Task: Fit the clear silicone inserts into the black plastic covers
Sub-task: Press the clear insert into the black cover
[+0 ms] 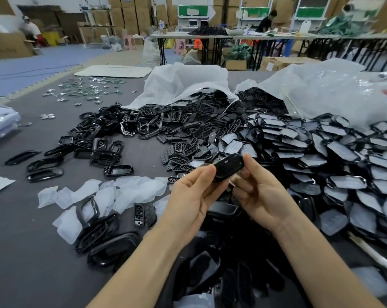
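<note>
A black plastic cover (229, 166) is held up over the table between both hands. My left hand (191, 194) grips its near left end with thumb and fingers. My right hand (261, 192) pinches its right end, thumb on top. Whether a clear insert sits inside it is hidden. Loose clear silicone inserts (112, 194) lie in a patch on the grey table (32, 252) to the left of my hands. Empty black covers (103, 236) lie among them.
A large stack of black covers with inserts fitted (321, 156) spreads to the right. Two white sacks (188, 85) spill black parts (165, 121) at the back. Small round metal discs (90, 87) lie far left. More black parts (221, 274) sit near my forearms. People work at far tables.
</note>
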